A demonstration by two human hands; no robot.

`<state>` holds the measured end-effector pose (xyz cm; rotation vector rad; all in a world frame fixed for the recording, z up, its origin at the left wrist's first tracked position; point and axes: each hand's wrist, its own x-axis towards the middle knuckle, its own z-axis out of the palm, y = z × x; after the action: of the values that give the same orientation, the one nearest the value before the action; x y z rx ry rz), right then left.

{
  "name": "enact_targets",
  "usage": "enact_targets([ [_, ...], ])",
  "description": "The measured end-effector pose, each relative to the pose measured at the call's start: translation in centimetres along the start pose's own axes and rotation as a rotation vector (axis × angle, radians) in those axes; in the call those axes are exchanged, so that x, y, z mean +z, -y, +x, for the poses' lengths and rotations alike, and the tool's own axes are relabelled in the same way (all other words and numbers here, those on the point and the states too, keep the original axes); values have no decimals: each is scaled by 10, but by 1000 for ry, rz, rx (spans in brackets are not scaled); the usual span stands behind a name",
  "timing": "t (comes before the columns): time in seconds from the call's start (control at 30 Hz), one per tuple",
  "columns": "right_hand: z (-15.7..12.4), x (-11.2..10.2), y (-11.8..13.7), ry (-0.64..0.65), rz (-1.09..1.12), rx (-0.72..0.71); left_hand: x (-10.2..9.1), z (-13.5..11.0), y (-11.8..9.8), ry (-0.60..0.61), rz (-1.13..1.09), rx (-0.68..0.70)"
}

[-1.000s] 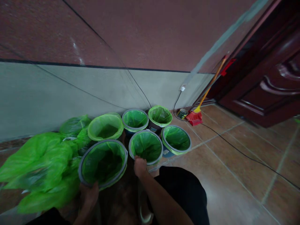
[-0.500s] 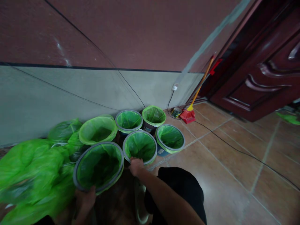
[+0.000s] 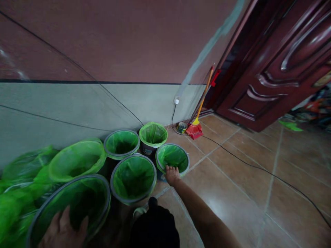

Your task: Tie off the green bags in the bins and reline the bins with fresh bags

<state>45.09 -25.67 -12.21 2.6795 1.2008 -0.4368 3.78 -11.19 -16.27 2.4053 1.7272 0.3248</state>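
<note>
Several trash bins lined with green bags stand together by the wall. My right hand (image 3: 172, 175) is hooked over the near rim of the rightmost bin (image 3: 186, 157), fingers on the inside and thumb hidden. At the lower left, my left hand (image 3: 64, 229) has its fingers spread in front of the mouth of the nearest bin (image 3: 106, 193); whether it touches the rim I cannot tell. Between the two hands sits another grey-rimmed bin (image 3: 154, 179). Behind are a bin with a loose green liner (image 3: 77, 158), a grey-rimmed bin (image 3: 121, 142) and a smaller dark bin (image 3: 148, 150).
Green plastic bags (image 3: 15, 203) are heaped at the left. A red broom (image 3: 194, 129) with a yellow handle leans near a small can (image 3: 181, 127). A black cable (image 3: 248, 164) crosses the tiled floor (image 3: 232, 193). The dark red door (image 3: 271, 75) is at the right.
My right hand has gone from the middle bin's rim to the rightmost bin's rim. My left hand has come up from the nearest bin's rim, fingers spread. The view has shifted right.
</note>
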Motion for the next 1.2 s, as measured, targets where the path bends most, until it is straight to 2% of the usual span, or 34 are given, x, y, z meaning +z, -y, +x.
enact_targets([
  [0.03,3,10,-3,8,5,-4,-1,7,-19,35,43,70],
  [0.1,8,24,-5,22,14,-16,6,21,-56,218,95,311],
  [0.17,12,28,-6,37,20,-29,21,33,-87,414,119,554],
  [0.23,15,28,-9,45,24,-51,39,40,-112,530,124,720],
  [0.33,17,26,-12,53,35,-82,58,40,-140,677,162,806],
  [0.43,18,26,-14,70,34,-70,62,33,-160,821,171,822],
  [0.5,18,26,-14,73,25,-65,62,30,-171,852,153,812],
  [0.6,17,26,-13,75,21,-74,66,28,-179,867,142,799],
  [0.77,14,22,-11,109,16,-47,78,27,-177,866,131,797],
  [0.83,13,17,-7,98,11,-9,74,26,-177,873,154,788],
  [0.93,20,1,4,-23,27,-1,56,29,-179,864,71,781],
  [1.0,35,-16,16,-133,57,-50,41,42,-182,760,-75,754],
  [1.07,59,-32,32,-223,83,-118,29,67,-185,558,-186,681],
  [1.13,91,-45,50,-277,85,-171,22,104,-185,350,-204,593],
  [1.2,125,-50,67,-281,54,-180,21,144,-182,224,-153,531],
])
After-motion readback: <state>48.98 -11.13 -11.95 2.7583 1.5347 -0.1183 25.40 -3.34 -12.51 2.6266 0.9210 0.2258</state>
